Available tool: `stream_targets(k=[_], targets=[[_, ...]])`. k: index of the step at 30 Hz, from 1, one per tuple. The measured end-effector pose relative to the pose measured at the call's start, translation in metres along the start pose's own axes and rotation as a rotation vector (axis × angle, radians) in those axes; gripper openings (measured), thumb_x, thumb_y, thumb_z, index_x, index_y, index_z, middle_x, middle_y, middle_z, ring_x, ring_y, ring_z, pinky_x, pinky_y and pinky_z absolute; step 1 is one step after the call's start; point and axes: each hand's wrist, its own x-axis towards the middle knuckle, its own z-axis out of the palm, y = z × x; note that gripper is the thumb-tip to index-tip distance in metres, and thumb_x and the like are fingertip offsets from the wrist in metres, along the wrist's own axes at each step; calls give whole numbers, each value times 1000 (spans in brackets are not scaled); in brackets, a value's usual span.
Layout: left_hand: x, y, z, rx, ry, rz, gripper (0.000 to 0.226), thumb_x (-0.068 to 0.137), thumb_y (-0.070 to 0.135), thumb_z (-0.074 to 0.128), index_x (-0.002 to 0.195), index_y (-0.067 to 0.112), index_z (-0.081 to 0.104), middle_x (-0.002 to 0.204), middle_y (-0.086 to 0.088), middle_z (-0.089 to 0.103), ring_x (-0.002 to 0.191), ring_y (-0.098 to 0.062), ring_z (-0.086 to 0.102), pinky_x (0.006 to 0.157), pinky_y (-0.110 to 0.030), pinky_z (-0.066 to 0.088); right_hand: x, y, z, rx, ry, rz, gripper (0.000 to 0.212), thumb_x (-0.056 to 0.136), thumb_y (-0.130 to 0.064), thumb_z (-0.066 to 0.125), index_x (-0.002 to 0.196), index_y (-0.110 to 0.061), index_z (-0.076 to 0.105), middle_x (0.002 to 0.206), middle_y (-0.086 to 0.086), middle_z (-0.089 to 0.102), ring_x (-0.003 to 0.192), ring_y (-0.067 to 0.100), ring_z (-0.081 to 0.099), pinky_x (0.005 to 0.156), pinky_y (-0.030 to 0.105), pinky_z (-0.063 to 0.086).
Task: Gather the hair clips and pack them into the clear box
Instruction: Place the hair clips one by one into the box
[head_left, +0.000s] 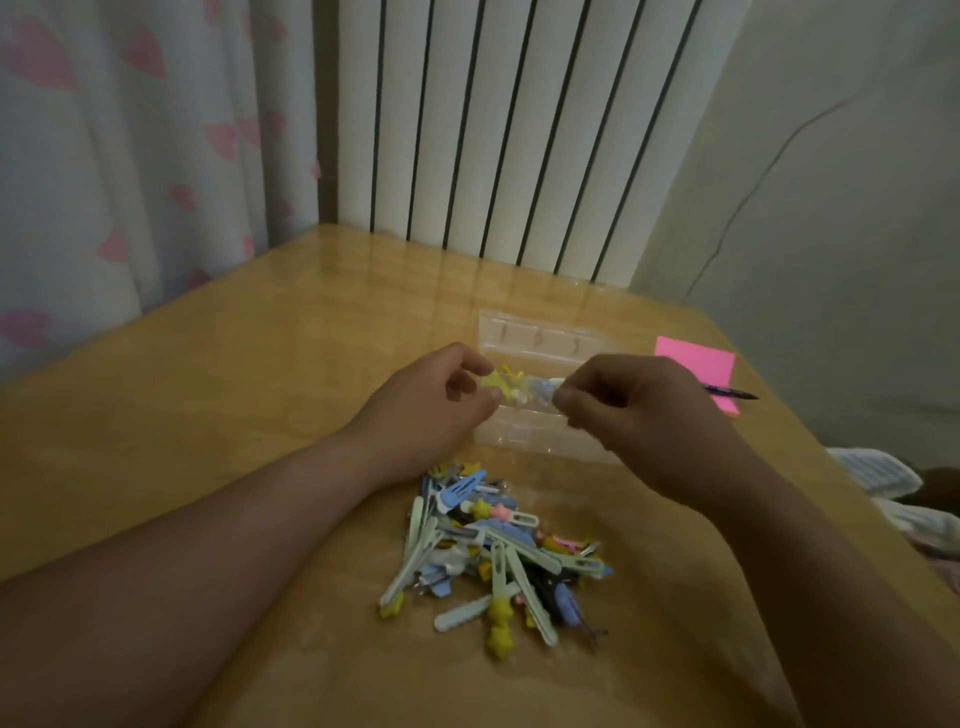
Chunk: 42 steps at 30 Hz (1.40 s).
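Your two bare forearms come in low at the near edge. Btwn them, on the glossy wooden tabletop (234, 364), sits the loose pile of pastel hair clips (493, 556): pale green, blue, yellow stars, a few pink & dark ones, all crossed over each other.

Further out, your left grip (431, 400) & right grip (639, 415) are both clenched on one small bunch of yellow, white and blue clips (524, 387). Left pinches the yellow end, right the blue end. The bunch is held over the clear plastic box (540, 338), which appears to lie open on the tabletop just beyond the pile. Can't tell if the bunch touches it.

Handling, my read:
- Clips look light, stiff, slim & prob. slick on the coloured faces. A bunch squeezed only at the middle will likely fan out or shed one.
- Hold at both ends, long sides aligned, & lay it flat into the box.
- Star decorations look like the weak pts, so don't lever on them.
- In the pile the clips interlock & spring ends may snag neighbours. Lift a few at a time by the long bars, no big scoop.
- Box looks thin & light & prob. skids on the glossy top. Steady it w/ one hand when pressing clips in.

Off to the right, a pink sticky-note pad (696, 364) w/ a dark pen (732, 393) lying on it; not part of the job.
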Motion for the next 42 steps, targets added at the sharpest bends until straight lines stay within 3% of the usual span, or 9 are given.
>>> stream_targets(k=[4, 7, 10, 23, 28, 31, 35, 38, 42], targets=[[0, 1, 0, 4, 2, 8, 29, 101, 47, 65, 126, 34, 63, 108, 10, 64, 101, -7, 62, 88, -33, 54, -15, -13, 4, -22, -419, 12, 10, 95, -37, 74, 90, -29, 77, 82, -10, 75, 73, 3, 71, 68, 25, 60], [0, 0, 0, 3, 5, 8, 28, 100, 46, 65, 126, 34, 64, 107, 10, 65, 100, -6, 62, 88, -33, 53, -18, -18, 11, -135, -522, -35, 23, 92, -49, 71, 87, -27, 74, 79, -8, 73, 69, 5, 67, 64, 28, 57], [1, -3, 1, 3, 13, 14, 27, 100, 45, 66, 125, 35, 64, 106, 10, 65, 100, -8, 63, 89, -36, 54, -19, -21, 15, -173, -499, -62, 27, 91, -54, 70, 84, -28, 69, 75, -8, 68, 66, 6, 62, 67, 36, 56], [1, -4, 2, -26, 14, 9, 26, 99, 46, 66, 124, 37, 64, 105, 9, 65, 97, -8, 63, 85, -33, 53, -19, -16, 15, -231, -492, -57, 30, 94, -57, 67, 87, -28, 66, 77, -7, 65, 67, 7, 58, 65, 33, 51], [1, -4, 1, -14, 9, 1, 27, 100, 47, 65, 125, 37, 63, 107, 10, 64, 97, -6, 62, 82, -29, 53, -15, -4, -6, -160, -443, -30, 14, 94, -39, 74, 87, -28, 69, 80, -9, 67, 70, 3, 60, 63, 19, 48], [1, -4, 2, -15, 10, -6, 26, 100, 48, 65, 124, 38, 62, 107, 12, 63, 96, -5, 62, 79, -26, 51, -15, 2, -15, -37, -417, -39, 12, 95, -32, 73, 85, -30, 68, 82, -7, 68, 71, 3, 62, 66, 22, 52], [1, -3, 2, -16, 10, -9, 26, 101, 47, 64, 125, 38, 62, 107, 10, 63, 97, -6, 62, 79, -26, 52, -5, 12, -21, 157, -107, 66, 15, 95, -39, 68, 88, -25, 69, 80, -1, 69, 67, 14, 60, 63, 24, 51], [0, -3, 2, -25, 10, -1, 27, 101, 46, 64, 126, 36, 62, 106, 9, 63, 97, -7, 61, 81, -29, 52, 19, 24, -30, 95, 134, 212, 17, 95, -36, 72, 90, -20, 72, 82, 6, 72, 72, 23, 66, 63, 33, 52], [1, -2, 2, -3, 14, 7, 28, 101, 46, 64, 127, 35, 62, 106, 9, 63, 97, -7, 61, 81, -30, 53, 58, 40, -26, -152, 12, 334, 16, 94, -33, 75, 92, -17, 75, 84, 1, 72, 77, 19, 67, 63, 32, 54]])
